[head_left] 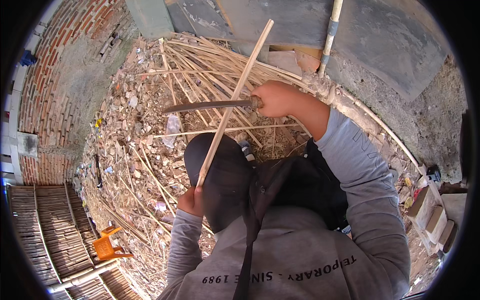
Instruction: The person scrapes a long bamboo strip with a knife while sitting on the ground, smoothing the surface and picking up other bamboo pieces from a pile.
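Stick (243, 82), long and pale, slants across the middle of the head view, its lower end in my left hand (189, 201) and its far end up in front of the grey panels (290, 17). That hand is closed around it, though my black cap (215, 165) covers part of the fingers, and the very end of the stick is lost in the grip. My right hand (280, 99) is clamped on the handle of a big knife (205, 106); the blade points left and crosses the stick, and I cannot tell whether the two touch. Most of the handle disappears into my fist, with just a short bit showing beside the blade.

Behind them lies a heap of thin strips (200, 60), so tangled that single pieces are hard to follow. Past the cap, only part of one shoe (245, 149) peeks out. A crumpled plastic bag (172, 131) lies on the rubble, too washed out to make out well. At the lower left is an orange chair (105, 246). The round dark rim cuts off the brick wall (50, 75).
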`<state>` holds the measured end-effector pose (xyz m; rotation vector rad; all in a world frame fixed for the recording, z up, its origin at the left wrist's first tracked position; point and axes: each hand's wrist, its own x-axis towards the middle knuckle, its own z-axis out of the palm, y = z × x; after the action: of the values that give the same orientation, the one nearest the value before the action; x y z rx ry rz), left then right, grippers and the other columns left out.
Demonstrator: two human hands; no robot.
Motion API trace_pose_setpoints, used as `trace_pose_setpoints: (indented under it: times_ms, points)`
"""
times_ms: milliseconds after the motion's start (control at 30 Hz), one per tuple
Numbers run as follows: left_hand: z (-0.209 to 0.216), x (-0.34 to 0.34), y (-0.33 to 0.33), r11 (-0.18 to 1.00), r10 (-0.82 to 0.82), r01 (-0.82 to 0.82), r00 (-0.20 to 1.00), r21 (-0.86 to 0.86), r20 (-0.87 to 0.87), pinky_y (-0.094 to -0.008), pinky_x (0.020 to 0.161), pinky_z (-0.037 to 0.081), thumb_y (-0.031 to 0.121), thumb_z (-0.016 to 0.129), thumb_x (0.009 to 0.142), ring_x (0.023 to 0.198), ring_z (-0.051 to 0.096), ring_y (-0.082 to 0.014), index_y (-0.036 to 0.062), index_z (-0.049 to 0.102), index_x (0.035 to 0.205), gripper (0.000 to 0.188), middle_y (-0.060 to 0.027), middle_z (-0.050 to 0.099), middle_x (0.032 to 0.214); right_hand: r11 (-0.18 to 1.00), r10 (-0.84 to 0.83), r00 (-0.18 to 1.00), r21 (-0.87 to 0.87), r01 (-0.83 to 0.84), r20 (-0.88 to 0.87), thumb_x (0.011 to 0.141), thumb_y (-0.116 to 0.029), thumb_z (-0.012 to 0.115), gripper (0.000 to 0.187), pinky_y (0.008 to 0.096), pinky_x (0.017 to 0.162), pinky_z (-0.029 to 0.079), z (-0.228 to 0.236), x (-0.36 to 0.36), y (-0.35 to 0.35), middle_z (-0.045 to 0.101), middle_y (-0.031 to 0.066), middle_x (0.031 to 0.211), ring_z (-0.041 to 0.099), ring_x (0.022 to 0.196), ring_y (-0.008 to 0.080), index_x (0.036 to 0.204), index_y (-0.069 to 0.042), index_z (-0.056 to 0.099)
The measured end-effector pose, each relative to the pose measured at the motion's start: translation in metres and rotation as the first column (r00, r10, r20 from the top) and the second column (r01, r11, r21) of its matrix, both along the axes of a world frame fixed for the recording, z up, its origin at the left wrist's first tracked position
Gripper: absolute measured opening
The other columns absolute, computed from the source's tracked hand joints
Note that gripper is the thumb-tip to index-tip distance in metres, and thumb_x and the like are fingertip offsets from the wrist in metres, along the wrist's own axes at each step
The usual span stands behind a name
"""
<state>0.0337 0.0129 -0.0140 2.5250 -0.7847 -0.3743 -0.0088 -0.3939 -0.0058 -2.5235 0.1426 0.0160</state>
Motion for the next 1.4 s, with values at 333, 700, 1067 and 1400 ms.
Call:
trace_pose_setpoints:
  times_ms: [333, 700, 1067, 1400]
  points:
    - [0.0, -0.001, -0.004, 0.999, 0.034, -0.034, 0.999, -0.031, 0.002, -0.0466, 0.055, 0.045, 0.052, 0.043, 0.096, 0.061, 0.062, -0.0427, 0.0026, 0.061, 0.08, 0.055, -0.0221, 0.057, 0.059, 0.995, -0.092, 0.996, 0.032, 0.093, -0.014, 0.068, -0.014, 0.064, 0.028, 0.0458, 0.072, 0.051, -0.008, 0.002, -0.019, 0.067, 0.019, 0.085, 0.064, 0.083, 0.0376, 0.095, -0.005, 0.067]
    - [0.002, -0.003, -0.005, 1.0, 0.01, -0.011, 0.998, 0.022, 0.058, -0.0495, 0.056, 0.045, 0.051, 0.041, 0.097, 0.064, 0.061, -0.0462, 0.0005, 0.059, 0.077, 0.057, -0.025, 0.058, 0.061, 1.0, -0.017, 0.999, 0.009, 0.017, -0.039, 0.068, -0.016, 0.064, 0.028, 0.0463, 0.073, 0.05, -0.001, 0.0, -0.002, 0.067, 0.0185, 0.085, 0.064, 0.083, 0.0372, 0.093, -0.005, 0.067]
    - [-0.006, 0.001, 0.001, 0.999, -0.001, -0.003, 0.997, 0.04, 0.077, -0.0519, 0.056, 0.045, 0.052, 0.038, 0.097, 0.064, 0.061, -0.0469, 0.0014, 0.06, 0.079, 0.058, -0.0254, 0.059, 0.062, 1.0, -0.021, 0.999, -0.017, 0.02, -0.039, 0.069, -0.015, 0.064, 0.027, 0.0458, 0.073, 0.051, 0.01, -0.006, 0.003, 0.067, 0.0182, 0.084, 0.064, 0.082, 0.0369, 0.095, -0.008, 0.067]
    - [-0.003, 0.001, -0.001, 0.999, -0.011, 0.007, 0.997, 0.047, 0.077, -0.0527, 0.059, 0.046, 0.048, 0.039, 0.098, 0.067, 0.061, -0.0473, 0.0018, 0.061, 0.086, 0.053, -0.0254, 0.06, 0.067, 0.985, -0.165, 0.986, 0.051, 0.164, 0.016, 0.068, -0.016, 0.064, 0.03, 0.0462, 0.074, 0.051, -0.009, -0.001, -0.023, 0.067, 0.0181, 0.087, 0.064, 0.086, 0.0367, 0.097, -0.007, 0.069]
